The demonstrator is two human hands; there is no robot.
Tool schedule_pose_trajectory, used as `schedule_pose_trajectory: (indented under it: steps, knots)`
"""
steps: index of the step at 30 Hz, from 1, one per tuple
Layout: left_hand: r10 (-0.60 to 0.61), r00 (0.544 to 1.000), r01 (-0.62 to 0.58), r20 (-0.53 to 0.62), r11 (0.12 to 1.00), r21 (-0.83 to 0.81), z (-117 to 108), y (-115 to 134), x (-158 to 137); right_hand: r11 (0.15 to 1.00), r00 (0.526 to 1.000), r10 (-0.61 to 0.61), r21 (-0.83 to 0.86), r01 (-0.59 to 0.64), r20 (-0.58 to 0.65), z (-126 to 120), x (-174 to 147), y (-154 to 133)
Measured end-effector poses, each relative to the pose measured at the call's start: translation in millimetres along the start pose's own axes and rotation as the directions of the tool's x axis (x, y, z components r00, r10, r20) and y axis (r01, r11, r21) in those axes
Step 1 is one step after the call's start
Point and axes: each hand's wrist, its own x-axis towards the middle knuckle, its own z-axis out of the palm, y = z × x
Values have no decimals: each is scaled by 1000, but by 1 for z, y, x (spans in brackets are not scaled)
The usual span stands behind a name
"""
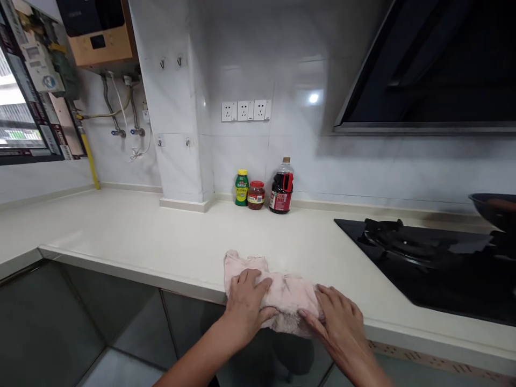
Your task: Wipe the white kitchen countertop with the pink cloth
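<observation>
Toward six o'clock on the surface [161, 242], the left hand [245, 301] and right hand [342, 321] rest on a pink cloth [287, 294], each grip spread apart.

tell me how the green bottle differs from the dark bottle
The green bottle has a yellow cap; the dark bottle has a brown cap. The green bottle is shorter and slimmer than the dark bottle. The dark bottle's label is mostly red, the green bottle's yellow and green. Both stand upright on the counter.
</observation>
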Motion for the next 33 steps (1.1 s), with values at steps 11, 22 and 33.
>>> schedule_pose_trajectory:
  steps: [11,22,33]
  knots:
    - [-46,998,43,-41,997,-69,3,-63,-44,596,909,315,689,-412,272,-44,60,-40]
    - [-278,943,278,-183,960,-27,-42,-136,4,672,905,415,637,-378,99,-94,262,-15]
    - [-419,895,372,-151,890,-265,-55,-164,5,736,965,150,628,-253,213,-103,311,-114]
